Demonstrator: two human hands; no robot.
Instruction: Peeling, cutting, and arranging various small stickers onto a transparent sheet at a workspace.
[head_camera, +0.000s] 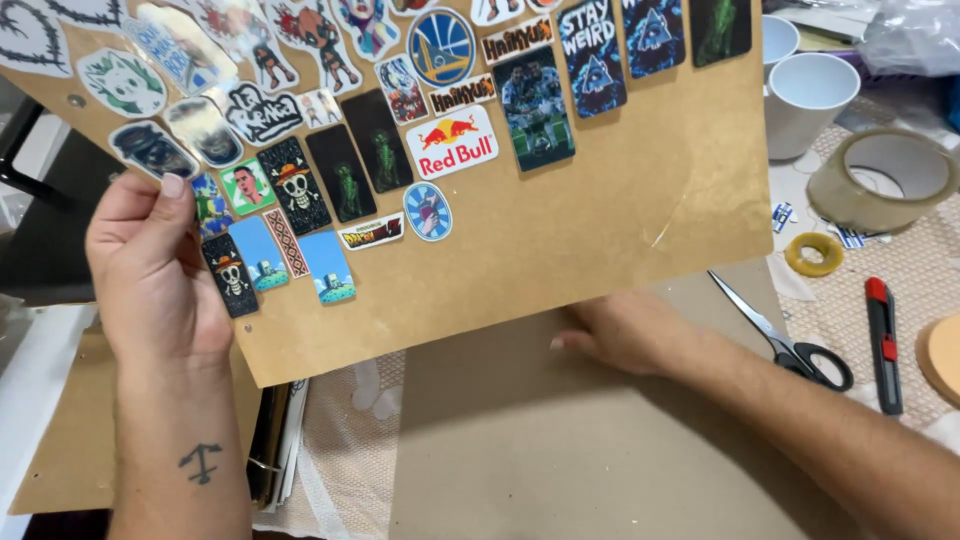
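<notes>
Brown sticker-covered board (600, 220) pinched by left hand (150, 270); right hand (625, 330) spread flat beneath.

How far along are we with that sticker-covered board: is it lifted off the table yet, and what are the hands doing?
Done: the board is tilted up off the brown sheet, many stickers on its upper part. In hand: the left hand grips its left edge, thumb on the face; the right hand reaches under its lower edge onto the sheet. Left: its lower right part is bare, and the scissors and utility knife lie untouched.

Board (600, 220) hides right hand's (625, 330) fingers; top cut off.
</notes>
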